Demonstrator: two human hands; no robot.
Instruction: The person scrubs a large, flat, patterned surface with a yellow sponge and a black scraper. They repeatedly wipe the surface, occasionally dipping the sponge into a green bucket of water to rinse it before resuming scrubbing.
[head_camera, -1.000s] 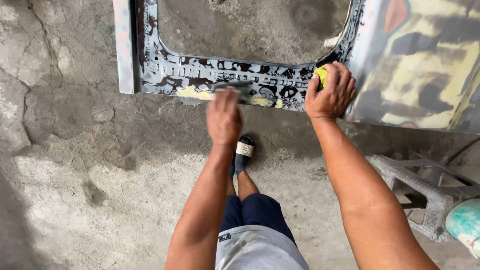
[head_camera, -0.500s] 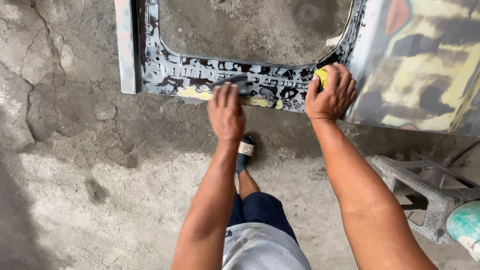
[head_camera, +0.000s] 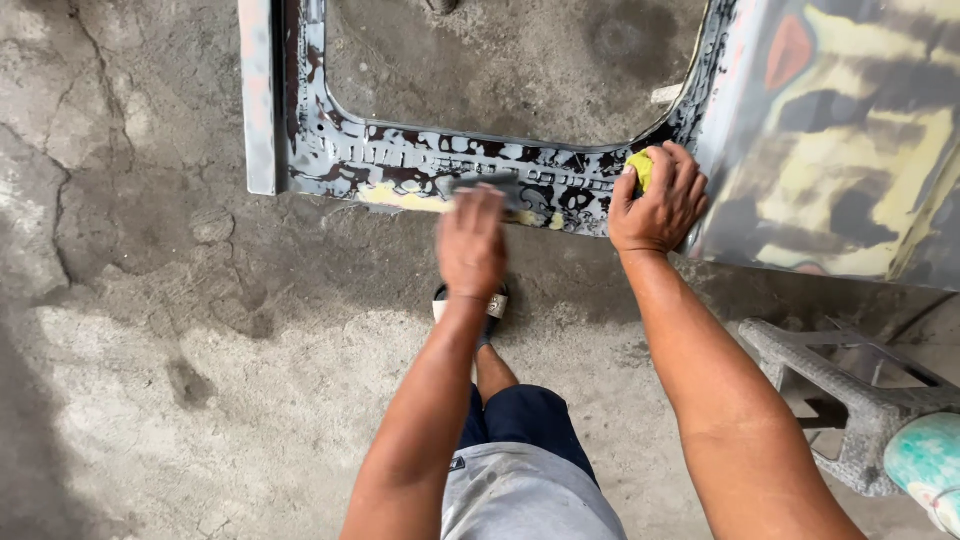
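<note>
A car body panel (head_camera: 830, 160) with a cut-out window frame (head_camera: 420, 165) lies before me, its surface patched in grey, black and yellow filler. My left hand (head_camera: 470, 245) presses a dark flat sanding block (head_camera: 492, 184) against the frame's lower edge and is blurred with motion. My right hand (head_camera: 660, 200) rests on the frame's right corner, its fingers closed over a yellow sponge (head_camera: 640, 166).
Cracked concrete floor (head_camera: 150, 330) lies below and to the left. A grey metal stand (head_camera: 850, 390) stands at the lower right beside a teal container (head_camera: 925, 460). My sandalled foot (head_camera: 470, 305) is under the frame's edge.
My left hand with the sanding block has slid rightward along the frame's lower edge. My right hand has stayed on the corner.
</note>
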